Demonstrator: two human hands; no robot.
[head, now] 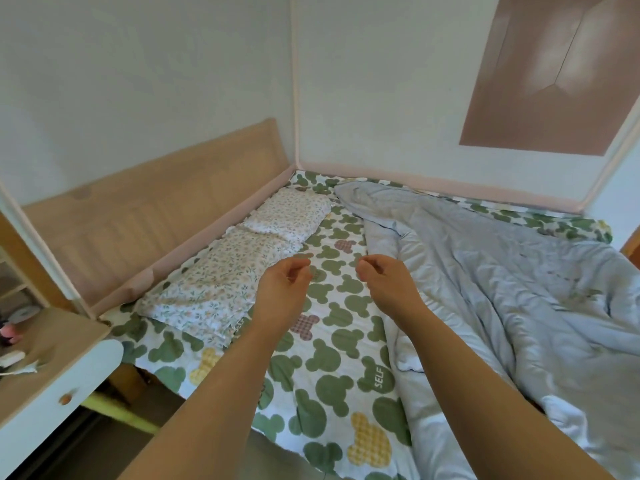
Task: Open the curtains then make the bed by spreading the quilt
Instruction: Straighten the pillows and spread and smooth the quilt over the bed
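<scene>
The left hand (284, 284) and right hand (386, 282) hover mid-frame, fingers curled to thumbs; we cannot tell whether either grip holds anything. The quilt (502, 289) lies bunched at frame right on the bed (332, 341); we judge seizing one fold would spread it crooked.

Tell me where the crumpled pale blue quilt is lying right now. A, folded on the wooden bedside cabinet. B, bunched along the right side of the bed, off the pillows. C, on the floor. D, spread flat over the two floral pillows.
B: the pale blue quilt is heaped along the right side of the green bear-print sheet, and the floral pillows lie uncovered on the left.
</scene>
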